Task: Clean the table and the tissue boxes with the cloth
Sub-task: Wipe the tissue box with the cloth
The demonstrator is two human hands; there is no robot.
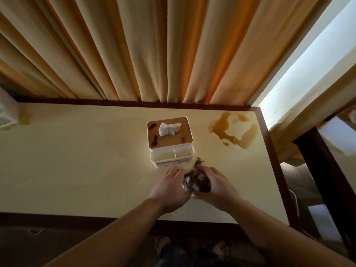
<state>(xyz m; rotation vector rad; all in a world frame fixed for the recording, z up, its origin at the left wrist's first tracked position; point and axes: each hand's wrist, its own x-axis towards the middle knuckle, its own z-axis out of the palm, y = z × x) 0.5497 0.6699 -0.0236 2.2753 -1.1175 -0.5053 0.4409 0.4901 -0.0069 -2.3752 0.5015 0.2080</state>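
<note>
Both hands bunch the cloth [195, 180] between them, left hand [171, 186] and right hand [215, 185] curled round it. Just beyond the grip stands the tissue box [170, 140] (lid stained); farther off to the right lies the brown spill [233, 132], nearer the right hand.

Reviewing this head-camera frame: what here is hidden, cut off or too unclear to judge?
- Cloth: bunched between the left hand and right hand; its underside and the table beneath are hidden.
- White object at the far left: cut off by the frame edge, so what it is stays unclear.
- Tissue box: back and sides unseen from above.
- Spill: wet or dried, cannot tell.
</note>
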